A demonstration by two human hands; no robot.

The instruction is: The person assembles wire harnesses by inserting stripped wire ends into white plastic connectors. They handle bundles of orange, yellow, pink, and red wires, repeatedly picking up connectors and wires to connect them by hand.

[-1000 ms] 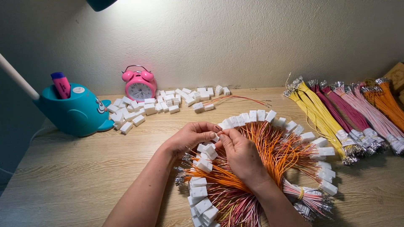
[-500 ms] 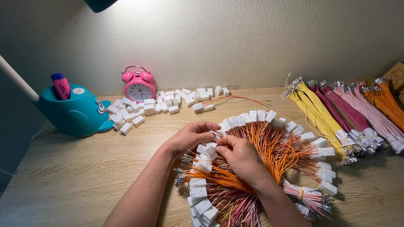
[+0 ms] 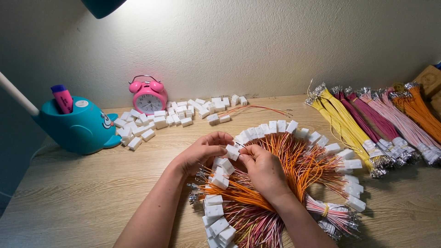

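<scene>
white connector (image 3: 232, 152), both hands pinching, marker (image 3: 62, 98) in teal holder (image 3: 82, 128)

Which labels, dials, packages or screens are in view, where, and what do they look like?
Alarm clock: back of the desk by the wall, round, pink, white dial, two bells on top.
Sticker: on top of the teal whale-shaped pen holder, far left, small white oval.
Box: far right edge, brown, corner only in view.
Screens: none.
Left hand and right hand hold a white connector, unlabelled.
</scene>
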